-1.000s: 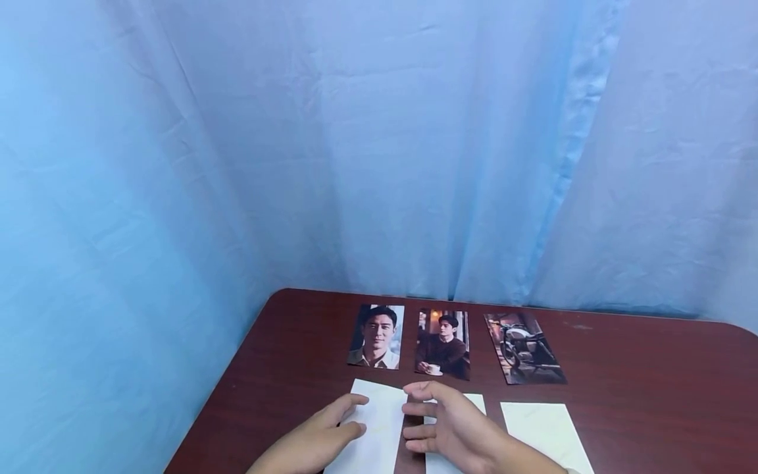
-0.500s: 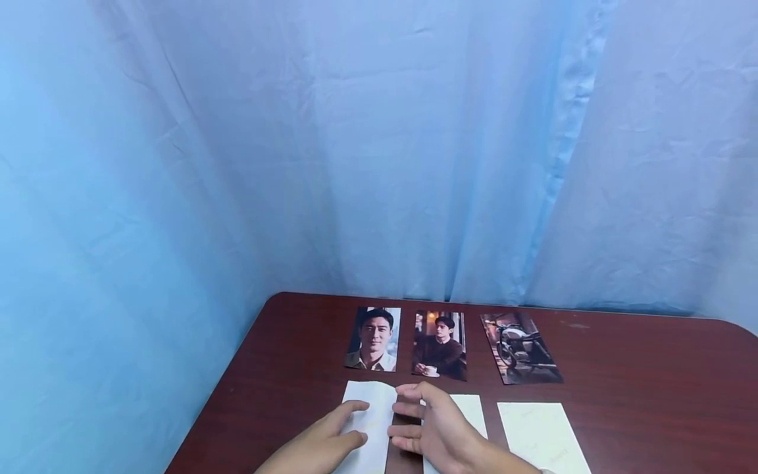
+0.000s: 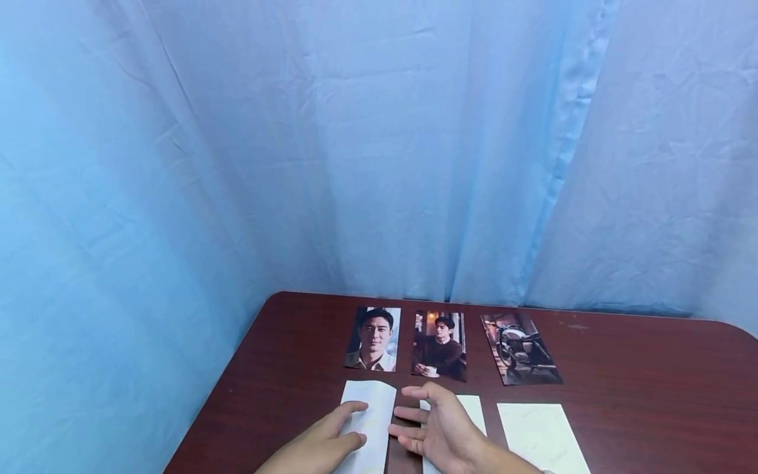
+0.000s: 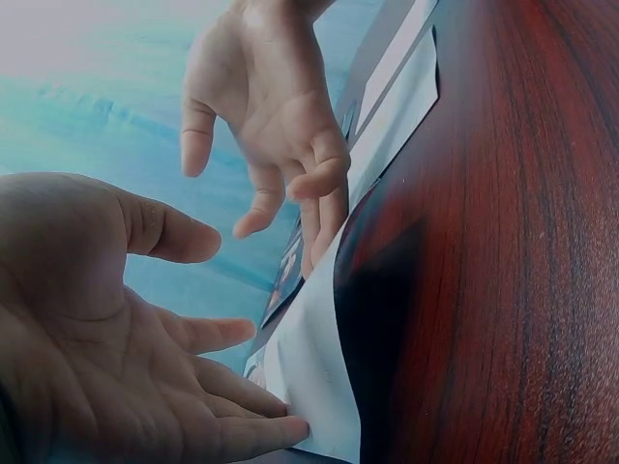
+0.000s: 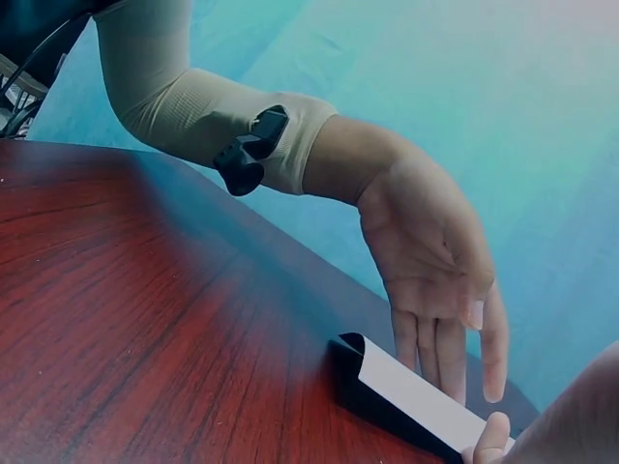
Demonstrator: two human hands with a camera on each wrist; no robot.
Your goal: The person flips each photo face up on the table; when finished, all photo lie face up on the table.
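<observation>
A white card (image 3: pixel 376 421) lies at the near side of the table, bowed upward between my two hands. My left hand (image 3: pixel 320 440) lies at its left edge, fingers extended and touching it. At the opposite edge is my right hand (image 3: pixel 447 431), palm turned inward; its lower fingertips reach the card while the index finger and thumb stand apart from it. In the left wrist view the card (image 4: pixel 314 362) shows a lifted edge with a dark underside or shadow beneath. The right wrist view also shows the card's raised, curled edge (image 5: pixel 411 391).
Two more white cards (image 3: pixel 470 411) (image 3: pixel 541 434) lie to the right, one partly behind my right hand. Beyond them are a portrait photo (image 3: pixel 374 339), a photo of a person with a cup (image 3: pixel 441 345) and a motorcycle photo (image 3: pixel 521 349). Blue curtains (image 3: pixel 385 164) hang behind the table (image 3: pixel 639 368).
The hands have drawn closer and the card between them has bowed, looking narrower. Since half a second ago, the right hand's upper fingers have moved slightly off the card's edge. The view shifted slightly.
</observation>
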